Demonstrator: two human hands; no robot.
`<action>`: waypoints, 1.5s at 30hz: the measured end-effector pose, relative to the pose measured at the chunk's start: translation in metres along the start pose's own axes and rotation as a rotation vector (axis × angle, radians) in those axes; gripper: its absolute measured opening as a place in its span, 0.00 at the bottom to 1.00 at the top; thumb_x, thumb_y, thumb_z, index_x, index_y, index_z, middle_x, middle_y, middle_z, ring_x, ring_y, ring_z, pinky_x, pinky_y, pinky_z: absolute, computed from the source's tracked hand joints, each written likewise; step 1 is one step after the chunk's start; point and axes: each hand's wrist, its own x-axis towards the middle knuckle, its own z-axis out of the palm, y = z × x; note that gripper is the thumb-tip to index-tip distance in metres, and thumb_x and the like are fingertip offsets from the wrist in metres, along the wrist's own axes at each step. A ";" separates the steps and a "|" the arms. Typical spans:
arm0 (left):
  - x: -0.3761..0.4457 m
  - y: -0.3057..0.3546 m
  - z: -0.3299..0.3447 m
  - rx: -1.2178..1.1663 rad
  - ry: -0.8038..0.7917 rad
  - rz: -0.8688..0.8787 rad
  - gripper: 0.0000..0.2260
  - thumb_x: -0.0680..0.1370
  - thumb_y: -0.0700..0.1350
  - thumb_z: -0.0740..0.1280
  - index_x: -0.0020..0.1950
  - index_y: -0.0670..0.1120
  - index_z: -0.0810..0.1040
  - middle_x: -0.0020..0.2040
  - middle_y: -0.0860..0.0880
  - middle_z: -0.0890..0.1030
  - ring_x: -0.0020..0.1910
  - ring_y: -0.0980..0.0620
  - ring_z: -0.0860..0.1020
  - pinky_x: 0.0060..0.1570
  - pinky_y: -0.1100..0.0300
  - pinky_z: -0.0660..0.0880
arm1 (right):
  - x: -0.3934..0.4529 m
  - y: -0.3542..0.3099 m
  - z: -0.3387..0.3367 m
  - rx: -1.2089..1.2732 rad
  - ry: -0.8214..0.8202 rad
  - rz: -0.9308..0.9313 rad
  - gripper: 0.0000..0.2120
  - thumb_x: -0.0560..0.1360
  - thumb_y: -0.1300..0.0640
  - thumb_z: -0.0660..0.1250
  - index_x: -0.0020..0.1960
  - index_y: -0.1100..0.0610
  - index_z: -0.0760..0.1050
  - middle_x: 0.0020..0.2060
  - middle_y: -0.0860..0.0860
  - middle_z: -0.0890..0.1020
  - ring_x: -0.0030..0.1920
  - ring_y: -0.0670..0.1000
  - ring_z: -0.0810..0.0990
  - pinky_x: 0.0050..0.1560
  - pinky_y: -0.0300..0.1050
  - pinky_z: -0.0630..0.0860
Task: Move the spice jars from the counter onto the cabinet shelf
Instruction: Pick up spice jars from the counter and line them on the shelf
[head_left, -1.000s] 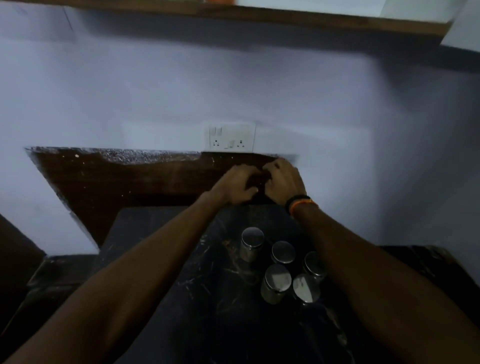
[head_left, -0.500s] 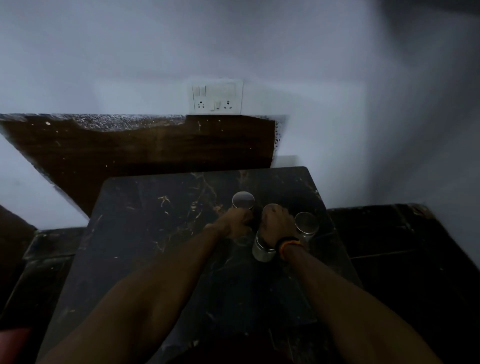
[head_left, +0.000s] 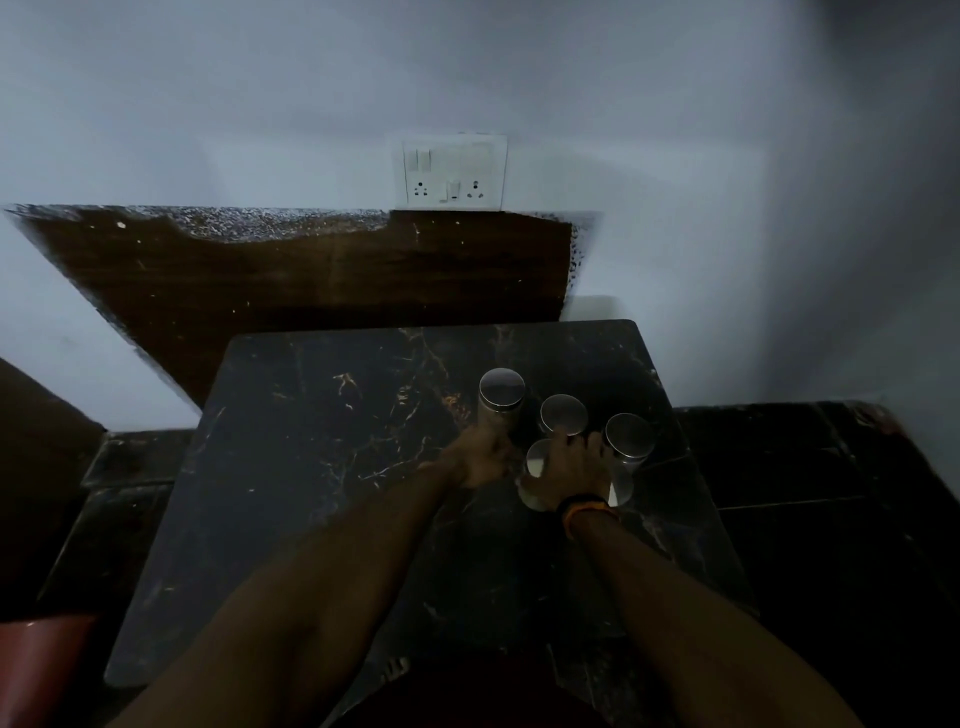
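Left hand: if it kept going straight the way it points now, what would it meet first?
Probably the tallest spice jar: the left hand points up the counter at its base, perhaps touching already; dim light hides depth.

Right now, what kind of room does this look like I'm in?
Probably a home kitchen, dimly lit: steel spice jars cluster on a dark marble counter, with a switch-and-socket plate on the pale wall behind.

Left hand (head_left: 485, 457), right hand (head_left: 574, 467) outstretched
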 end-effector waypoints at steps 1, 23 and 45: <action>-0.001 -0.001 0.000 -0.016 0.008 -0.015 0.14 0.80 0.40 0.66 0.66 0.44 0.74 0.59 0.46 0.78 0.56 0.51 0.78 0.53 0.60 0.76 | 0.001 0.000 0.000 0.002 -0.005 0.006 0.41 0.68 0.29 0.67 0.71 0.55 0.64 0.66 0.59 0.73 0.65 0.60 0.69 0.66 0.55 0.66; -0.033 -0.037 -0.012 -1.031 0.147 -0.428 0.21 0.85 0.57 0.51 0.62 0.46 0.77 0.58 0.40 0.81 0.57 0.42 0.80 0.52 0.48 0.79 | 0.034 -0.028 -0.057 0.875 -0.151 -0.349 0.29 0.65 0.54 0.79 0.62 0.44 0.71 0.51 0.45 0.79 0.48 0.47 0.79 0.44 0.40 0.75; -0.042 -0.005 -0.031 -1.687 0.254 0.127 0.25 0.75 0.42 0.71 0.71 0.40 0.72 0.68 0.36 0.76 0.65 0.37 0.78 0.65 0.37 0.74 | 0.052 -0.066 -0.092 1.523 -0.033 -0.125 0.33 0.68 0.44 0.77 0.71 0.45 0.70 0.66 0.50 0.75 0.59 0.52 0.79 0.52 0.50 0.80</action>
